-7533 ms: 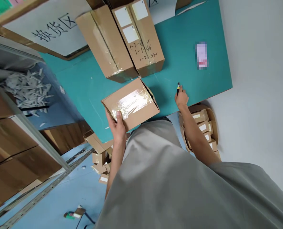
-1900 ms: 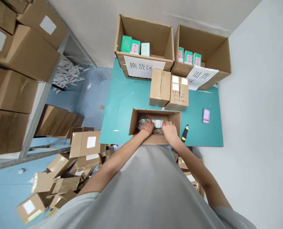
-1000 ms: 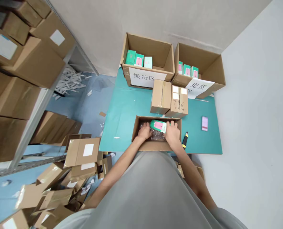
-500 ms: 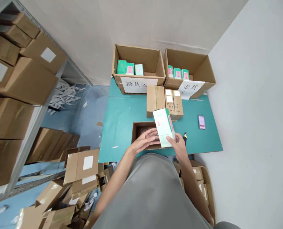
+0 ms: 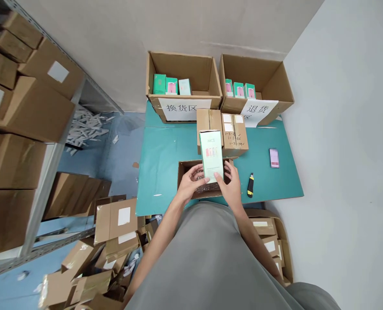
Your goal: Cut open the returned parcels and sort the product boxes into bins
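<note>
A pale green product box with small coloured pictures on its face is held upright between my hands. My left hand grips its lower left edge, thumb on the front. My right hand holds the lower right side, its thumb across the front face. Below it on the table stands an open cardboard carton with clear bubble wrap inside; the hands and the product box hide part of it. Two closed cardboard boxes stand just behind.
Two large open cartons with paper signs, a left one and a right one, stand at the back of the green table, holding green boxes. A utility knife and a phone lie right. Shelves and piled cartons fill the left.
The product box has turned from a tilt showing its pink side to nearly upright, front facing me, and shifted left. My left hand has closed onto its edge. The knife is now fully visible.
</note>
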The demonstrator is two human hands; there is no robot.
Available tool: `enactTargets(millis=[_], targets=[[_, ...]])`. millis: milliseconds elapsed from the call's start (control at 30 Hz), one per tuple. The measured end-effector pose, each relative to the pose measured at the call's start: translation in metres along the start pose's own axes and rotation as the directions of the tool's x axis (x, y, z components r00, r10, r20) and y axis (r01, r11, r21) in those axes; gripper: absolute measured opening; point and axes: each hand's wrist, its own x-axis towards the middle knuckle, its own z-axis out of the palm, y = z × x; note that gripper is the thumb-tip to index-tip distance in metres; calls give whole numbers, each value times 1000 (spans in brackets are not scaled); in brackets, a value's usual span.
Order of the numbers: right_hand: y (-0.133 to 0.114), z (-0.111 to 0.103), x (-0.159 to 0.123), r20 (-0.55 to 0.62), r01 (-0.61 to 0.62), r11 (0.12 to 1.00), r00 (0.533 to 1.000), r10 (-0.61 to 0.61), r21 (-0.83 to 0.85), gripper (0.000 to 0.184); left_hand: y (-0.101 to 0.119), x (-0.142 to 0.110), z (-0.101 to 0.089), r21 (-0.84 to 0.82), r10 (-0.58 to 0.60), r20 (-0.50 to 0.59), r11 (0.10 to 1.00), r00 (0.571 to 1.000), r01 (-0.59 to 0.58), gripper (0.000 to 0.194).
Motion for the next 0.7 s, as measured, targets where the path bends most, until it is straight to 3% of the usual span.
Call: enactTargets(millis=[200, 333, 433, 600, 700], targets=[[-19, 15, -3, 60, 32, 991, 997, -40, 131, 86, 0, -4, 11, 239, 176, -143, 961, 974, -139, 72], [-11, 18, 3, 7, -9, 977, 1000, 7, 215, 86, 2, -13, 15, 332, 231, -90, 924, 969, -189, 70], [3, 16, 7, 25, -51, 959, 999, 46, 279, 81, 7, -19, 12, 197, 127, -58, 974, 990, -114, 69], [20, 13, 8, 90, -111, 923, 992, 84, 368, 82, 5, -24, 6, -98, -137, 16, 986, 990, 138, 68], [23, 11, 6, 119, -128, 915, 989, 89, 383, 84, 0, -27, 5, -153, -181, 41, 971, 983, 185, 66]])
